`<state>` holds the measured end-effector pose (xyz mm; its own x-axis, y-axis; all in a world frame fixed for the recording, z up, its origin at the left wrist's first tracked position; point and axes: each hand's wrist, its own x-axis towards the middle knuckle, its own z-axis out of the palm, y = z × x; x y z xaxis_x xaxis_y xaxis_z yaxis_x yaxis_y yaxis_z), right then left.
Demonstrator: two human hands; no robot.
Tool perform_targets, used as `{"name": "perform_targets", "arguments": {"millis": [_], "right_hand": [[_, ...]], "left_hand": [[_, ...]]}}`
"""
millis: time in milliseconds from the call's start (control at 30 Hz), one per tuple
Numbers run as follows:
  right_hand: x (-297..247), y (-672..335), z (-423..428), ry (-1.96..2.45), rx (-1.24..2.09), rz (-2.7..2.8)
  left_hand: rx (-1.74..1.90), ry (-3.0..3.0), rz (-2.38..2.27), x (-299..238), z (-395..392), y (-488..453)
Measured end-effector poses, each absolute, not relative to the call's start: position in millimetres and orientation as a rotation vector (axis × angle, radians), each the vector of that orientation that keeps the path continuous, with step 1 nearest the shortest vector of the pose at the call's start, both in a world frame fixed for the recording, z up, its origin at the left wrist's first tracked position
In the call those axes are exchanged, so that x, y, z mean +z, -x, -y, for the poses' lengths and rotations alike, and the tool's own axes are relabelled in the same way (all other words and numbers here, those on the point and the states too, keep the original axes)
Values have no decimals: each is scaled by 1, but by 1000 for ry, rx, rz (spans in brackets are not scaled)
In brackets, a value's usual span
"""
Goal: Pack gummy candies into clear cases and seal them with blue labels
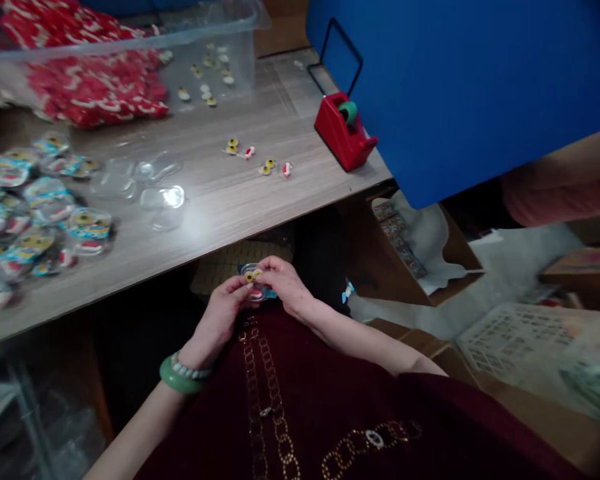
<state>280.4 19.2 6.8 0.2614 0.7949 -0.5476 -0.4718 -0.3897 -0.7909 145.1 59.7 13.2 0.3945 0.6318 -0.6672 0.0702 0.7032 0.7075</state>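
Note:
Below the table's front edge, over my lap, both hands pinch one small clear plastic capsule (255,285) with yellow and red pieces inside. My left hand (221,315), with a green bangle on its wrist, grips the capsule from the left. My right hand (286,287) closes on it from the right and above. On the wooden table (240,193) lie a few loose yellow and red small toys (258,159) and empty clear capsule halves (166,199).
A pile of filled, labelled capsules (27,213) covers the table's left side. A clear bin (130,53) holds red packets at the back. A red tape dispenser (344,131) stands near the right edge, a blue panel (470,87) beyond it. Boxes and a white basket (520,340) sit on the floor.

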Motion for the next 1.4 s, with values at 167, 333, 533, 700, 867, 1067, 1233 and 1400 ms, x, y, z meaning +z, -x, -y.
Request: {"name": "perform_targets", "arguments": {"millis": [167, 333, 533, 700, 867, 1067, 1233, 1400], "right_hand": [[2, -283, -14, 1424, 1334, 331], [8, -288, -9, 1363, 1273, 285], [3, -378, 34, 1596, 1157, 482], [-36, -462, 108, 2311, 1010, 802], [-63, -472, 131, 2216, 1297, 919], [-20, -492, 139, 2293, 1387, 1038], [56, -469, 110, 2000, 1294, 899], [55, -359, 32, 1516, 1380, 754]], "left_hand": [[328, -629, -1150, 15, -63, -148], [270, -665, -1186, 18, -65, -163], [229, -751, -1202, 20, -66, -172], [195, -728, -1262, 23, -66, -176], [158, -734, -1283, 22, -63, -179], [247, -748, -1298, 20, -61, -177], [330, -758, -1221, 13, -59, -176], [367, -809, -1203, 11, -55, -175]]}}
